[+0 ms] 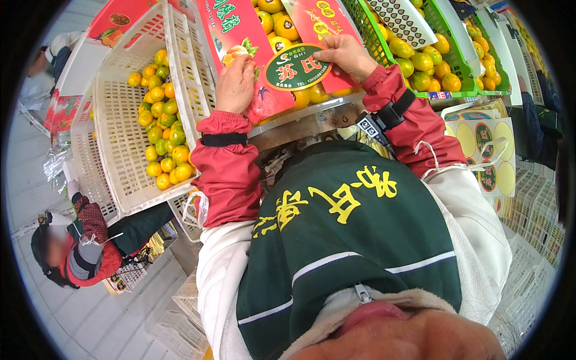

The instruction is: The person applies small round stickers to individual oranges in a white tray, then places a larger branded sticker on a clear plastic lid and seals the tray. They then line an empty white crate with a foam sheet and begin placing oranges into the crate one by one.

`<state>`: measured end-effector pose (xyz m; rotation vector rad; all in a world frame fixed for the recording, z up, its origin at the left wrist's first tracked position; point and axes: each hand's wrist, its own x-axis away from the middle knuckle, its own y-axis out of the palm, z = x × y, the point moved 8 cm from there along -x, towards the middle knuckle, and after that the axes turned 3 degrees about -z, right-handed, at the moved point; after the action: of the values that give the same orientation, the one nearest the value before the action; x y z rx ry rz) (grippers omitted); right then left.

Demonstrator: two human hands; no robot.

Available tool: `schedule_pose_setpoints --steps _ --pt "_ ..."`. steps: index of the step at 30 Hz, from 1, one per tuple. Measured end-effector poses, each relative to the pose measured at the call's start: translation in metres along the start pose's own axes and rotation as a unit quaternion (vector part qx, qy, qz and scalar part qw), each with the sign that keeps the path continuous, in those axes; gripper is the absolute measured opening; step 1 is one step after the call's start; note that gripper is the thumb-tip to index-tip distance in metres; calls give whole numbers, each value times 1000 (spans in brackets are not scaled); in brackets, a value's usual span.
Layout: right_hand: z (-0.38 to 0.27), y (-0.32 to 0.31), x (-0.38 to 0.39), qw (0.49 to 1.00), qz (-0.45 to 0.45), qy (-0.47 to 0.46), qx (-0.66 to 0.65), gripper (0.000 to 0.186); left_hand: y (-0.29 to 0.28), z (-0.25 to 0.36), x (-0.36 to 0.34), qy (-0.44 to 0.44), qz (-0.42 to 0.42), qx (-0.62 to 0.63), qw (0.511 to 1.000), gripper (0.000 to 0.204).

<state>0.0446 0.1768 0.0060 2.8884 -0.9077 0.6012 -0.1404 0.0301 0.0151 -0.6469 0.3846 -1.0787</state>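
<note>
Grey floor (pixel 78 306) and a white crate (pixel 117 150) sit frame left. Top centre, the oval label (pixel 295 67) spans your red box (pixel 225 25); your right hand (pixel 349 55) pinches its edge, left hand (pixel 236 85) grip unclear. Looks positioned, sticking unconfirmed; fruit (pixel 287 27) partly uncovered.

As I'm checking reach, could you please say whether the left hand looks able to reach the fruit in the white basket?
Probably yes: the white basket is open-topped beside the left hand, though its side wall stands between hand and fruit.
</note>
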Motion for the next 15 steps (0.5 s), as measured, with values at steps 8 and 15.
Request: schedule_pose_setpoints --steps 8,15 --pt "2 0 -3 998 -5 8 66 14 21 45 22 12 5 -297 955 62" --pt "-20 4 12 921 110 -151 343 17 22 54 27 53 -2 -299 953 63"
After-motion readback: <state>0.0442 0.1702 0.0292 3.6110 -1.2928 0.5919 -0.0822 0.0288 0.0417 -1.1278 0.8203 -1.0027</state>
